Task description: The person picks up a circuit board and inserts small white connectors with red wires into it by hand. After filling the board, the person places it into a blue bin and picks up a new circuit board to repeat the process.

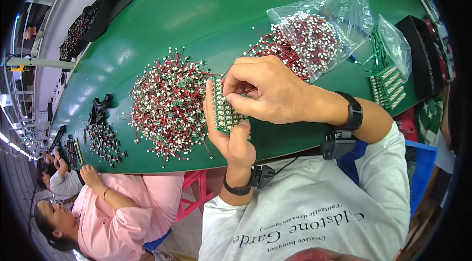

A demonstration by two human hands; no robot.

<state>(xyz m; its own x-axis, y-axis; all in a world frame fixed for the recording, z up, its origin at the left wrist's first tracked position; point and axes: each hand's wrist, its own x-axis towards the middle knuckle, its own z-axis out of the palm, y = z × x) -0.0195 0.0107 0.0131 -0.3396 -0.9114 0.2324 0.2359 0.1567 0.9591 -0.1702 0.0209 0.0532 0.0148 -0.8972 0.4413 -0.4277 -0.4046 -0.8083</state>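
Observation:
My left hand grips a green circuit board panel by its edges, thumb on the near end, tilted above the table. Rows of small pale components cover the panel's face. Over its far right side, my right hand is closed in a pinch, fingertips touching the panel. A bit of red wire shows inside the right hand; its ends are hidden by the fingers. Just left of my hands lies a big heap of red wire leads with white connectors and small green boards.
Beyond my right hand, more red wire leads spill from a clear plastic bag. At right are stacked green panels and a black bin. Small dark parts lie left on the green table. A person in pink sits at left.

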